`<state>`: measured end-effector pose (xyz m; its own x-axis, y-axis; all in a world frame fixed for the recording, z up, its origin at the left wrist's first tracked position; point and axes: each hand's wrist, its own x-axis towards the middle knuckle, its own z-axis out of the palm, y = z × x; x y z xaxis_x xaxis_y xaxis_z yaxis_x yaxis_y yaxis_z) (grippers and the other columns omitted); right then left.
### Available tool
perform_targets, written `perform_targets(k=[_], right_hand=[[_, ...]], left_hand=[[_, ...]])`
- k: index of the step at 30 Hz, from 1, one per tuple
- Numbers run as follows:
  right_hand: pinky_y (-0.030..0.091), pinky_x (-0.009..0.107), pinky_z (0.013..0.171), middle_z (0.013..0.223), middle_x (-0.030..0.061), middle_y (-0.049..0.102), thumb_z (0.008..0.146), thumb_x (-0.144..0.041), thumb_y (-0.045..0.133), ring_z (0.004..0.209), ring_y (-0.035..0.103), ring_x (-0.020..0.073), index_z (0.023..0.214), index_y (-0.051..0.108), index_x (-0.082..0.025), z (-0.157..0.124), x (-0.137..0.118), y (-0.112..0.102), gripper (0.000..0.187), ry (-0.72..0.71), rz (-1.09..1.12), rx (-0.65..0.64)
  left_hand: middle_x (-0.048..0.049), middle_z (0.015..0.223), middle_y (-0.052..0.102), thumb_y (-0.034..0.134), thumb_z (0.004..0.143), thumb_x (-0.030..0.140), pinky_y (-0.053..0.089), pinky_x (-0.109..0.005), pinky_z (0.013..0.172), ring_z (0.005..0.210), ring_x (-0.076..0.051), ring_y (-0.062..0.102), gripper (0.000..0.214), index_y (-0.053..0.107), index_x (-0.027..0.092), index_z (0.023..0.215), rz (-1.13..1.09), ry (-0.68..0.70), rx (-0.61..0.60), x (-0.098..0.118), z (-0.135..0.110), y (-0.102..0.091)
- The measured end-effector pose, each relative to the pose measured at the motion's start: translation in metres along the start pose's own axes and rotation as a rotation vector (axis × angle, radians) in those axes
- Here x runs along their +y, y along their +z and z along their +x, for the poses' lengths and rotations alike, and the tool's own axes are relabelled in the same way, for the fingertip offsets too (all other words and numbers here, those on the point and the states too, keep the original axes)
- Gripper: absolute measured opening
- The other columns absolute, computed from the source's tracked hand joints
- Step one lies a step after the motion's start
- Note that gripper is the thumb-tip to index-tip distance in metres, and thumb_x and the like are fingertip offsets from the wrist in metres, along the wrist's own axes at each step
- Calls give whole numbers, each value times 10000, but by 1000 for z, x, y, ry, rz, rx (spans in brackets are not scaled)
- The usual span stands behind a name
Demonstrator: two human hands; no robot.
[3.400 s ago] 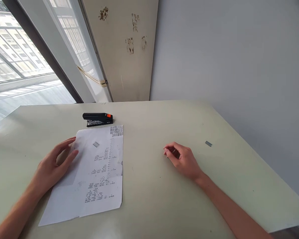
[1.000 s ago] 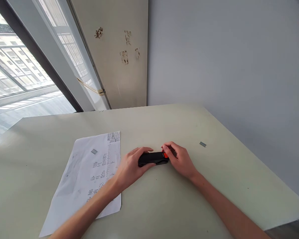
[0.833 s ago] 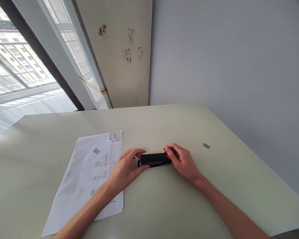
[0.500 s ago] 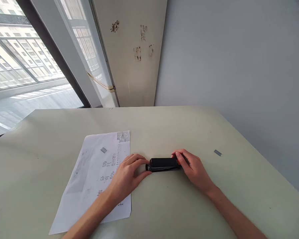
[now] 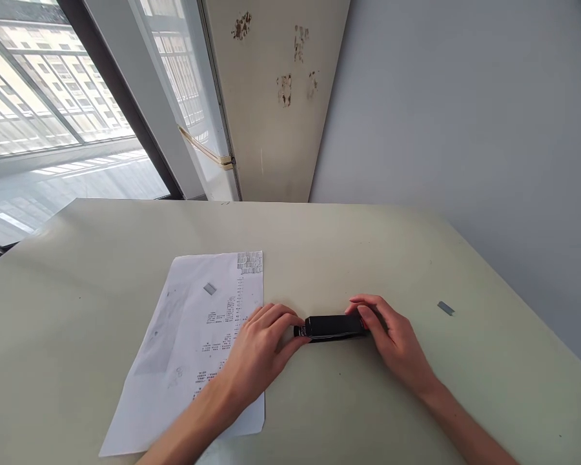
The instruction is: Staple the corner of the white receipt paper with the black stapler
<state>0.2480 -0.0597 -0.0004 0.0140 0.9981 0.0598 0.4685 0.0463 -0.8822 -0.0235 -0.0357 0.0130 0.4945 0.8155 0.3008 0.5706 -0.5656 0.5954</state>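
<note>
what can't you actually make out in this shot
Head view only:
- stapler, right end: covered by the right hand.
- paper print: too small to read, partly under the left hand.
- far grey bit and grey bit on the paper: too small to identify.

One printed sheet [image 5: 193, 342] under the left hand [image 5: 261, 349]: rows of print, illegible. One stapler [image 5: 332, 326] at its fingertips: pale mark, unreadable.
</note>
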Motion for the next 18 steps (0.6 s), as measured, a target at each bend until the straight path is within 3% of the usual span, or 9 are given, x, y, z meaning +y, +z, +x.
perform_targets(k=[7, 12, 18], right_hand=[[576, 328, 851, 1138, 28, 735, 997, -477, 668, 992, 688, 219, 1188, 668, -316, -2, -2, -3, 251, -146, -141, -204], [573, 311, 755, 1118, 25, 740, 1004, -455, 674, 955, 694, 217, 1151, 676, -321, -2, -4, -2, 199, -162, -159, -187], [567, 322, 758, 1068, 26, 743, 1001, -456, 682, 892, 679, 213, 1133, 672, -311, -1, -3, -2, 197, -216, -198, -140]], left_hand=[[-42, 1052, 725, 585, 1066, 310, 554, -356, 795, 895, -200, 681, 102, 656, 240, 1087, 34, 15, -6, 3, -1, -1], [-55, 1118, 703, 526, 1081, 250, 537, -363, 839, 947, -208, 667, 107, 618, 234, 1134, 95, 105, -81, -9, -2, -19], [-80, 1113, 694, 450, 1100, 234, 530, -402, 859, 979, -227, 644, 159, 601, 207, 1142, 201, 190, -180, -25, -2, -45]])
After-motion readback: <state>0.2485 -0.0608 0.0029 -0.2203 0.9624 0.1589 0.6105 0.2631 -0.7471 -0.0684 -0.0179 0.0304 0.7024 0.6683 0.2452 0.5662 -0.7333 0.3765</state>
